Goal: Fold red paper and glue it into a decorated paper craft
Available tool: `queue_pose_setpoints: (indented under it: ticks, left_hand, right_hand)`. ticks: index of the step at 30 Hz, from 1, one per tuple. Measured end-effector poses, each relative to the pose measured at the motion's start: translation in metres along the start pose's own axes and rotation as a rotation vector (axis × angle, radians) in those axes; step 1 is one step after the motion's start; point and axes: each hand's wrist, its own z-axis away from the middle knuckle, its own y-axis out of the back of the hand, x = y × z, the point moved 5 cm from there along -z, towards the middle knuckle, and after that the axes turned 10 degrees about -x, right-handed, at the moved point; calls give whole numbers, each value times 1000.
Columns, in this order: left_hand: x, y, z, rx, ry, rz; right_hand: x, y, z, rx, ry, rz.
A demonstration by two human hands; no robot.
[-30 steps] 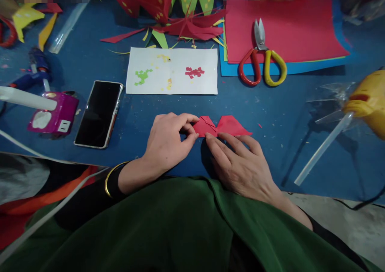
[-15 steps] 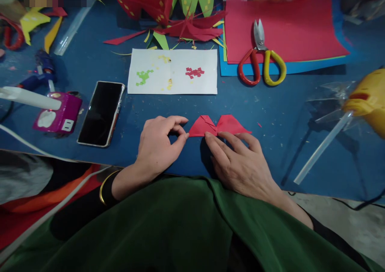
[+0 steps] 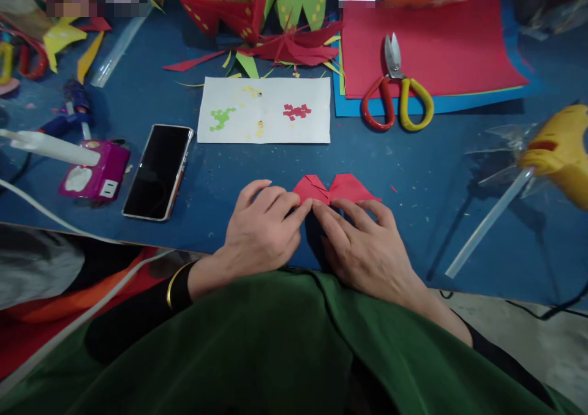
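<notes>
Flat on the blue table in front of me is a folded piece of red paper (image 3: 351, 187), with two angled lobes and a notch between them. My left hand (image 3: 264, 228) is at its left part, fingers closed together and fingertips pressing along the lower edge. Bent fingers of my right hand (image 3: 367, 246) hold down the lower edge from the middle to the right. The fingertips of both hands nearly meet near the paper's middle. My right thumb is mostly hidden under the hand.
A white card (image 3: 271, 112) bears small green, yellow and red paper bits. Scissors (image 3: 394, 87) lie partly on stacked coloured sheets (image 3: 427, 48). A phone (image 3: 158, 173), a purple socket block (image 3: 96, 173) and a blue glue gun (image 3: 76, 106) are left; a yellow glue gun (image 3: 558, 152) is right.
My left hand has moved right, from the paper's left tip onto its lower edge beside my right fingers, and its fingers have closed up. My right hand has stayed on the paper.
</notes>
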Motion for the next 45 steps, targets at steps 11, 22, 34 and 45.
queue_pose_setpoints:
  ticks: [11,22,34,45]
  left_hand:
    - [4,-4,3,-177,76,167]
    - [-7,6,36,126,141,-78]
    - [5,-5,9,-87,-68,-15]
    - [-10,0,-8,64,-83,-112]
  right_hand:
    - [1,2,1,17,-7,-25]
    - [0,4,0,19,-11,-5]
    - [6,6,16,107,-138,50]
    - [28,16,24,133,-195,223]
